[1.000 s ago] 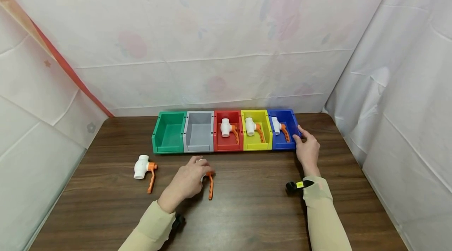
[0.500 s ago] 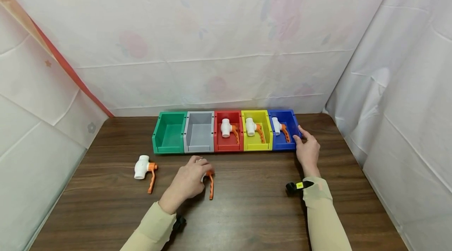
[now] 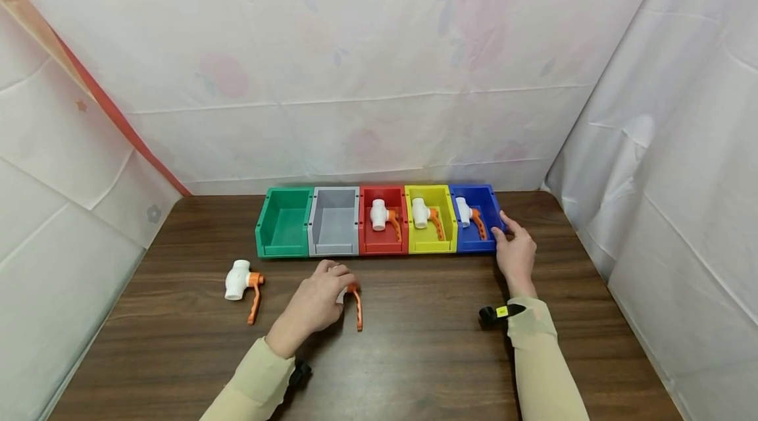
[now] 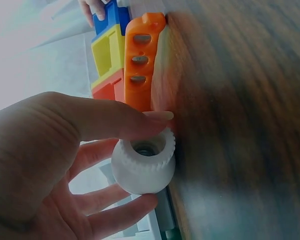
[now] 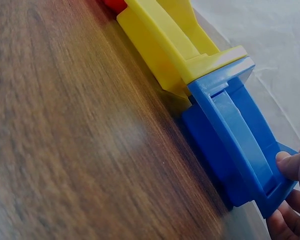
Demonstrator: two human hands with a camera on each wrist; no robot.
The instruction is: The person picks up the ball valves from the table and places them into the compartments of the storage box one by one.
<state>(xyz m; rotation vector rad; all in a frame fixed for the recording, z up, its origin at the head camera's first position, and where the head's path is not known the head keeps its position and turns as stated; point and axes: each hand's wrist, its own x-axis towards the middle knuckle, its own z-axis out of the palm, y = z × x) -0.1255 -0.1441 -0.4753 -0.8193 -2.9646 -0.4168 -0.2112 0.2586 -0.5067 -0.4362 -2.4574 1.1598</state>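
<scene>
The left hand (image 3: pixel 314 299) grips the orange-handled white valve (image 4: pixel 144 175) by its body, before the grey bin (image 3: pixel 333 248); pressure should, in judgement, spare the lever (image 3: pixel 358 312), while the right hand (image 3: pixel 516 255) pinches the blue bin (image 5: pixel 242 137) by its outer wall.

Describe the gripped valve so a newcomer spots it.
On the wooden table, find the row of coloured bins. In front of its grey bin, the left hand grips a white valve with an orange handle: the only valve in a hand.

Cream sleeves (image 3: pixel 551 368) carry black wrist cameras (image 3: pixel 488 316).
</scene>
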